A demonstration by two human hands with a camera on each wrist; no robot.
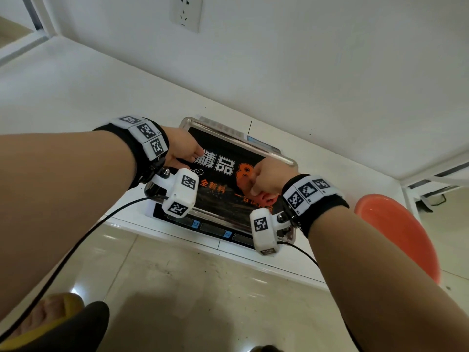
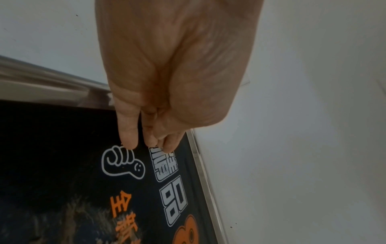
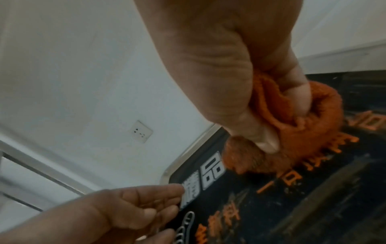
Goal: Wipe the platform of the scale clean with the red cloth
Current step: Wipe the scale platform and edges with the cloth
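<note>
Scale platform [image 1: 223, 158], a steel tray with a black printed sheet of white and orange characters, sits on a white ledge [image 1: 76, 97] by the wall. On its right part lies the bunched red cloth [image 3: 313, 132], clamped in the curled fingers of the right hand [image 1: 266, 176]. The left hand [image 1: 182, 148] rests its fingertips [image 2: 129, 140] on the platform's far left corner, fingers loosely bent, gripping nothing. A wall socket [image 1: 186, 12] is above.

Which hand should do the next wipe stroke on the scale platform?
Right. The right hand already grips the red cloth, bunched and pressed onto the platform. The left hand holds nothing; its fingertips rest on the platform's far-left part, suited to steadying.
</note>
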